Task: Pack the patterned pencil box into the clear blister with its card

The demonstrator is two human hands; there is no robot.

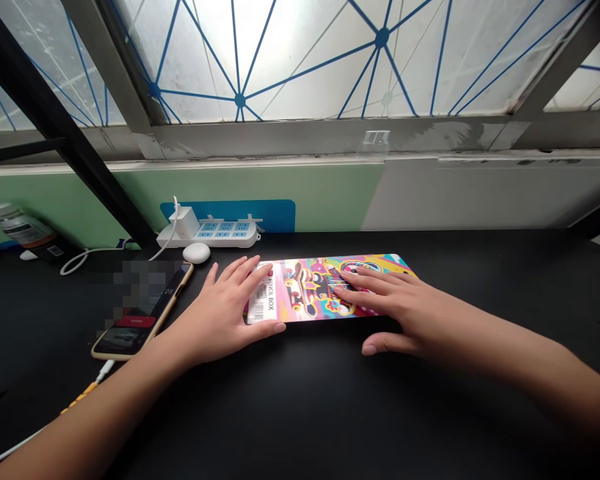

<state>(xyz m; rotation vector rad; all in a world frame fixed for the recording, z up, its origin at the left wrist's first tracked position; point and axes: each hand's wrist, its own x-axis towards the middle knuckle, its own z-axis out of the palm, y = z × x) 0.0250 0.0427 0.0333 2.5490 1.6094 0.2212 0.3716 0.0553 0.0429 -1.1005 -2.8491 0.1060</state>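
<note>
A flat, brightly printed pencil box (310, 290) lies lengthwise on the black desk (300, 407), its label end to the left. My left hand (227, 310) rests over that left end, fingers stretched flat on the lid and thumb against the front edge. My right hand (395, 307) lies on the right half, fingers flat and pointing left across the picture, thumb down on the desk in front of the box. Neither hand grips anything.
A phone (140, 313) with a charging cable lies left of my left hand. Behind it are a white power strip (215, 232) with a plugged adapter, a small white oval case (197, 253), and a bottle (23, 230) lying at far left. A wall and window stand behind the desk.
</note>
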